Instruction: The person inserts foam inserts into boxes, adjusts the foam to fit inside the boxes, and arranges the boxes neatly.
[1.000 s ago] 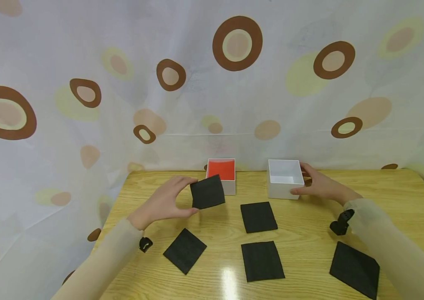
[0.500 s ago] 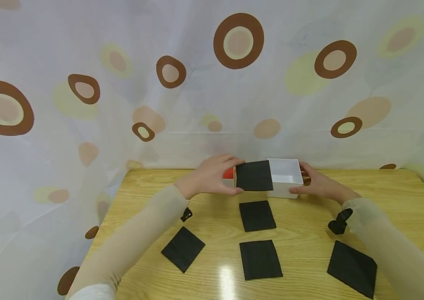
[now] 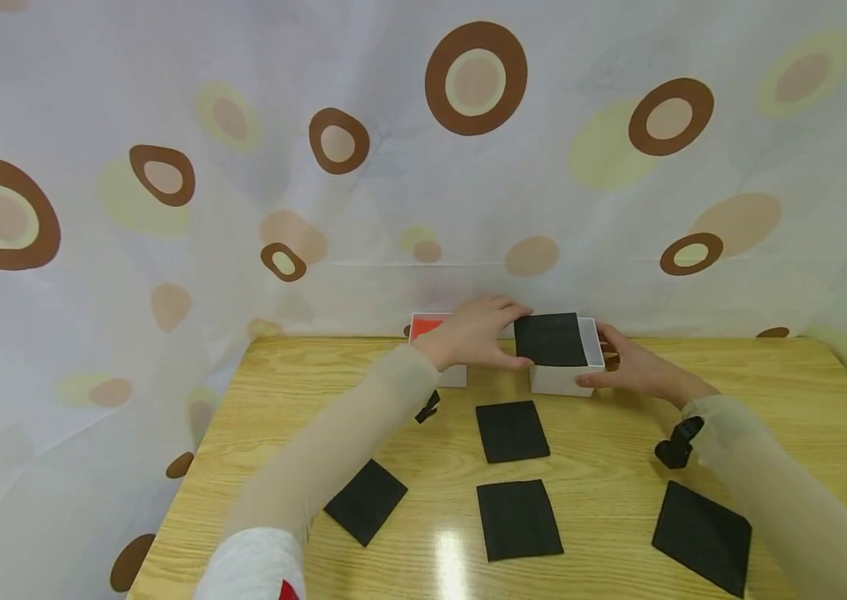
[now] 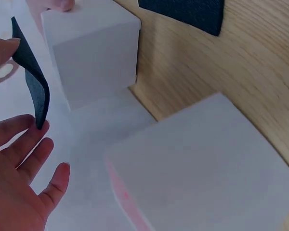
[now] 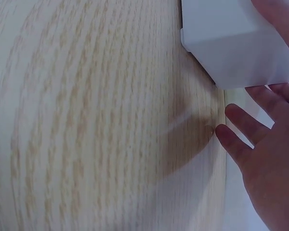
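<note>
My left hand (image 3: 474, 333) pinches a black cloth square (image 3: 551, 340) by its left edge, thumb at the front and fingers at the back. The square lies over most of the opening of the right white box (image 3: 560, 381); in the left wrist view the held square (image 4: 34, 84) looks bent and stands apart from the box wall (image 4: 94, 62). My right hand (image 3: 641, 369) holds that box at its right side, with the thumb on its front. In the right wrist view two fingers (image 5: 238, 142) stand off the box. The box's inside is mostly covered.
A second white box (image 3: 455, 377) with red material (image 3: 427, 327) inside stands behind my left wrist, partly hidden. Several more black squares (image 3: 512, 432) lie spread on the wooden table (image 3: 303, 400). A patterned curtain (image 3: 393, 192) hangs along the table's back edge.
My left hand has carried the black square rightward, past the box with red inside and over the right white box. My right hand keeps its hold on that box.
</note>
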The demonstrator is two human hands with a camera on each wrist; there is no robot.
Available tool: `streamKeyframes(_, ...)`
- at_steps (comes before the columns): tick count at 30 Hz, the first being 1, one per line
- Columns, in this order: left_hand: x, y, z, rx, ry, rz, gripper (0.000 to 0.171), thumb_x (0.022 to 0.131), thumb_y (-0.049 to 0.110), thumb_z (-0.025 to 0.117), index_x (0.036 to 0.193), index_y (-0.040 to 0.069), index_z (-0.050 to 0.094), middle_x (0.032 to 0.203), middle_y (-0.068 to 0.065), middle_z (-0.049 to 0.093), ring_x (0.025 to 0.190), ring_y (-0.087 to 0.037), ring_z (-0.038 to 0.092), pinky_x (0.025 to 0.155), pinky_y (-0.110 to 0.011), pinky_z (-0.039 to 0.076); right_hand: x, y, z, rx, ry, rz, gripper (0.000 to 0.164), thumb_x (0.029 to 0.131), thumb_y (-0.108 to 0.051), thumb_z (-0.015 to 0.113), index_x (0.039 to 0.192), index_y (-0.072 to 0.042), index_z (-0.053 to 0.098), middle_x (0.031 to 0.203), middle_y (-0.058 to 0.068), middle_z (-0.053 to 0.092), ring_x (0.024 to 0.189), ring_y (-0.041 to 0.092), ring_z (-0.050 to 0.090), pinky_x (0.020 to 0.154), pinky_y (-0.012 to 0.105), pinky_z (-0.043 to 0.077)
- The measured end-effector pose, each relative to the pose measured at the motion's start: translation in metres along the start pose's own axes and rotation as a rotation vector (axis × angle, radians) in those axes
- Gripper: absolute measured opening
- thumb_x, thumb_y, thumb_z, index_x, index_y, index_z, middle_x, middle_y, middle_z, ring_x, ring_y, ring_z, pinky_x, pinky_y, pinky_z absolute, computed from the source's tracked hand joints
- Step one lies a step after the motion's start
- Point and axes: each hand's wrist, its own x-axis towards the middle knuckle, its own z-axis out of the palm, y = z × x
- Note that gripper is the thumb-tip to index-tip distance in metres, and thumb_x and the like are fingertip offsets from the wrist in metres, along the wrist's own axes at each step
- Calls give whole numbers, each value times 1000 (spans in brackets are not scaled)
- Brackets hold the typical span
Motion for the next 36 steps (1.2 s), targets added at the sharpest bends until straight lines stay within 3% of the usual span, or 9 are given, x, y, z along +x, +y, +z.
streamKeyframes(6,23,4,11,-3,-14,-18,82,92,60,71,155,13,50,152,-3,54,141,-19,48,118,-30,36,0,0,-1,24,-3,-7,102,94,-26,80,165,-9,9,152,28,39,129,46,52,100,59,48)
streamKeyframes(12,34,4,16,-13,-18,-37,80,92,60,70,155,14,50,153,-3,53,142,-19,45,117,-30,37,0,1,-1,3,1,10,104,95,-31,79,165,-7,7,156,30,36,133,48,48,104,63,45)
streamKeyframes(18,36,5,20,-46,-15,-26,78,94,58,70,155,13,50,155,-4,52,143,-19,45,117,-29,37,2,3,1,-10,1,11,105,95,-33,78,166,-6,6,156,30,37,132,48,51,99,57,51)
streamKeyframes(27,32,3,30,-128,-39,-21,80,94,59,71,156,14,49,159,-4,48,147,-20,41,121,-28,31,3,4,3,2,1,-7,102,95,-31,78,165,-7,7,154,29,38,131,47,50,101,60,48)
streamKeyframes(36,34,-1,41,-238,16,14,62,96,51,73,143,13,57,148,-3,57,137,-19,48,115,-26,37,3,9,4,8,10,-13,102,95,-30,78,165,-8,8,154,27,38,132,47,50,105,62,45)
